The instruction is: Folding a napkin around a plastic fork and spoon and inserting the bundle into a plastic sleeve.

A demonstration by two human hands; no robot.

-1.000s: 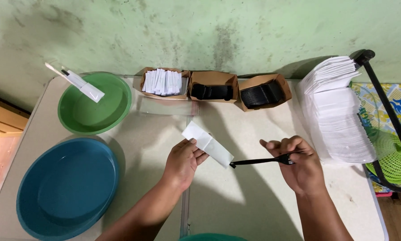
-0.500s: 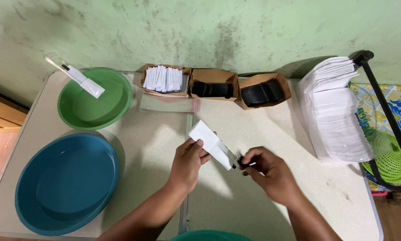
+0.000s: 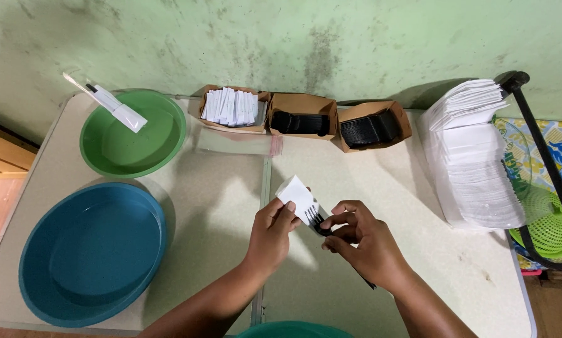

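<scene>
Blue basin [image 3: 90, 253], front left on the table [image 3: 418, 275]: nothing in it. Green basin [image 3: 132, 133] behind it: one finished pack [image 3: 109, 100] leaning on its far rim, white napkin and a dark utensil in a clear sleeve. So output looks like a single piece so far

One clear sleeve [image 3: 237, 142] lies flat beside the green basin, in front of the boxes, unfilled

Three brown boxes along the wall: white sachets [image 3: 229, 106], then black cutlery [image 3: 301, 122], then more black cutlery [image 3: 372, 129]. All look well stocked

Centre: left hand [image 3: 273, 228] pinches a folded white napkin [image 3: 296, 195] by its lower edge, thumb and fingertips closed on it. Right hand [image 3: 362, 241] pinches a black plastic fork [image 3: 315, 220], tines up against the napkin, touching it; handle runs down behind the hand. Fork and napkin are just being paired, above the table seam; not yet in a sleeve. Cannot tell whether a sachet is with them

Right: tall stack of white napkins [image 3: 475, 156], barely drawn down. Green mesh basket [image 3: 547, 225] off the table edge

Judgement: second pack at its first step; sleeving and drop into a basin remain, and most of the stock is unused
</scene>
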